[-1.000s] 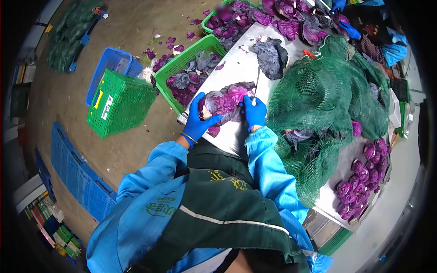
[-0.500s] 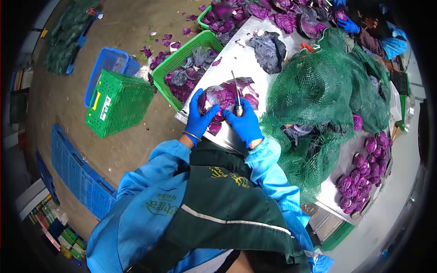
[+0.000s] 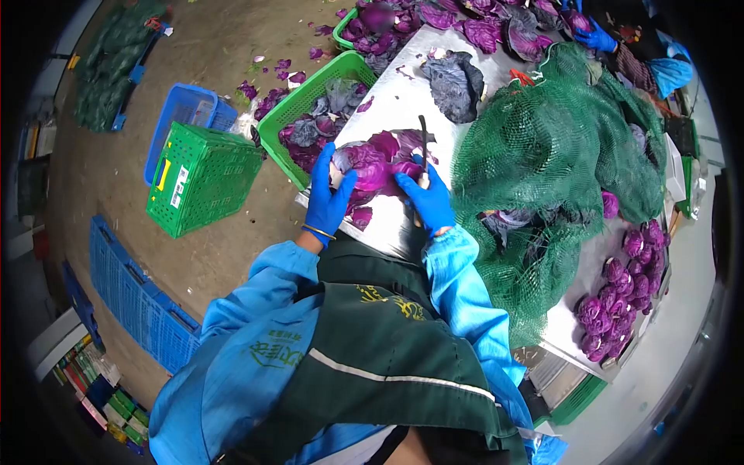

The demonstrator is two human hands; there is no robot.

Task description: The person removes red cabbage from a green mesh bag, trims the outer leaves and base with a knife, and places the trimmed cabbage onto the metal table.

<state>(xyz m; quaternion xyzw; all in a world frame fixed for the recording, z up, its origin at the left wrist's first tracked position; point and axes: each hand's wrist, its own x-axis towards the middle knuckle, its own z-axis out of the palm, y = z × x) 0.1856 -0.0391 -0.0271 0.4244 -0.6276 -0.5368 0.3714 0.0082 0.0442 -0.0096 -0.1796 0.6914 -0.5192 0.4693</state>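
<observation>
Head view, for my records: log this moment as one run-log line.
left hand: around purple cabbage; right hand: holding knife; green net: on table; green basket: holds leaves
</observation>
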